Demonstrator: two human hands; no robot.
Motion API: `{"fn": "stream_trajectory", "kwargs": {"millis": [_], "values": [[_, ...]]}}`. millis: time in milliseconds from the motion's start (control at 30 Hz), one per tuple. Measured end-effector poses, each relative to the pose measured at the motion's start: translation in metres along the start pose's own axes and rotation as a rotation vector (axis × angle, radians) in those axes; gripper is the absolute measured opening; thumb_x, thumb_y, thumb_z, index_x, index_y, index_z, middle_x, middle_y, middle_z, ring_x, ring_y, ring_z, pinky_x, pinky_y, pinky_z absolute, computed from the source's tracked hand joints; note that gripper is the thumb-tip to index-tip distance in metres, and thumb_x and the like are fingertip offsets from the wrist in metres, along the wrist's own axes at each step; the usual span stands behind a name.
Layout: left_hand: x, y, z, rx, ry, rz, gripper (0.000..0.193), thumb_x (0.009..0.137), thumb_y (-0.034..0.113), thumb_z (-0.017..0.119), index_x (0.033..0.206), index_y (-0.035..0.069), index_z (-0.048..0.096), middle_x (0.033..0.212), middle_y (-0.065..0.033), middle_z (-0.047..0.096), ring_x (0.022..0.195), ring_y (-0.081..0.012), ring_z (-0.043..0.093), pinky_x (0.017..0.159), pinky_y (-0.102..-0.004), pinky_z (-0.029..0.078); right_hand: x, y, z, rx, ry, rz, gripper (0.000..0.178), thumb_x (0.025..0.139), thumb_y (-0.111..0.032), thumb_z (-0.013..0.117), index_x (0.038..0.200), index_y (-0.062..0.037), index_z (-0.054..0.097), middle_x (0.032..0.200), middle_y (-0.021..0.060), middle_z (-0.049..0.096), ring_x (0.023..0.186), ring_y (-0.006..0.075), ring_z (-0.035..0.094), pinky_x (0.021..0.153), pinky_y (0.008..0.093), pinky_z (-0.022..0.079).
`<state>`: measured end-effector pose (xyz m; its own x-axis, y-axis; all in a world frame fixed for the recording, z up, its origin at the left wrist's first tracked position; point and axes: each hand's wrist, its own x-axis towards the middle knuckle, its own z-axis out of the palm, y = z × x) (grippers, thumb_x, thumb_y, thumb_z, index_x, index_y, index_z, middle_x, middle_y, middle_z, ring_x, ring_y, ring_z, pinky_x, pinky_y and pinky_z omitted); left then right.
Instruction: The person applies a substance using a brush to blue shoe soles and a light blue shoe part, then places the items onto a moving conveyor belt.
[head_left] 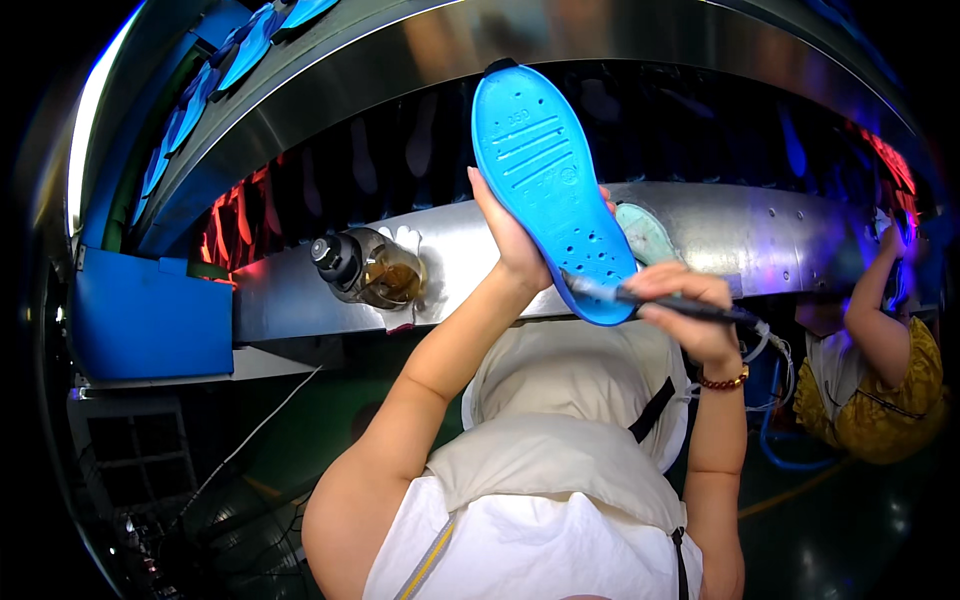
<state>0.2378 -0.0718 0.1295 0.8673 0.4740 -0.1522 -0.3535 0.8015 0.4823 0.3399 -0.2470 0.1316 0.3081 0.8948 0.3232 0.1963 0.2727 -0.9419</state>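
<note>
A bright blue shoe sole [545, 175] is held up at a tilt in my left hand [512, 240]. The palm and thumb support its left edge, while fingertips show at the right edge. A small black piece sits at its top end. Several small holes and raised ribs mark the face toward me. My right hand [690, 300] is closed around the dark handle of a brush [705, 308]. Its pale bristle end lies over the lower part of the sole, seemingly touching it. A thin pale tube runs near my right wrist, and where it attaches is unclear.
A clear bottle with a black lid [385, 275] and brown liquid stands on the metal ledge [460, 270]. A pale green sole [646, 235] lies behind the blue one. Soles hang in the dark, red-lit opening beyond. Another person's arm [870, 300] works at far right.
</note>
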Motion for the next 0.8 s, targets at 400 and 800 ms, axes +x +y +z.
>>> {"fn": "stream_trajectory", "kwargs": {"millis": [400, 800], "values": [[0.004, 0.015, -0.001, 0.102, -0.147, -0.025, 0.097, 0.068, 0.079, 0.007, 0.117, 0.002, 0.042, 0.096, -0.0214, 0.055, 0.083, -0.0332, 0.057, 0.076, -0.0447, 0.046, -0.012, 0.015, -0.008, 0.364, -0.085, 0.049, 0.018, 0.068, 0.005, 0.061, 0.085, 0.0021, 0.062, 0.090, 0.0149, 0.062, 0.090, 0.0218, 0.056, 0.082, 0.0322, 0.044], [-0.008, -0.007, -0.017, 0.237, -0.161, -0.300, 0.058, 0.086, 0.043, 0.039, 0.126, 0.002, 0.035, 0.118, -0.0179, 0.048, 0.104, -0.0286, 0.051, 0.089, -0.0405, 0.041, -0.004, -0.018, 0.005, 0.233, 0.007, 0.347, 0.022, 0.071, 0.004, 0.062, 0.093, 0.0030, 0.061, 0.093, 0.0149, 0.063, 0.061, 0.0068, 0.056, 0.049, 0.0176, 0.045]]}}
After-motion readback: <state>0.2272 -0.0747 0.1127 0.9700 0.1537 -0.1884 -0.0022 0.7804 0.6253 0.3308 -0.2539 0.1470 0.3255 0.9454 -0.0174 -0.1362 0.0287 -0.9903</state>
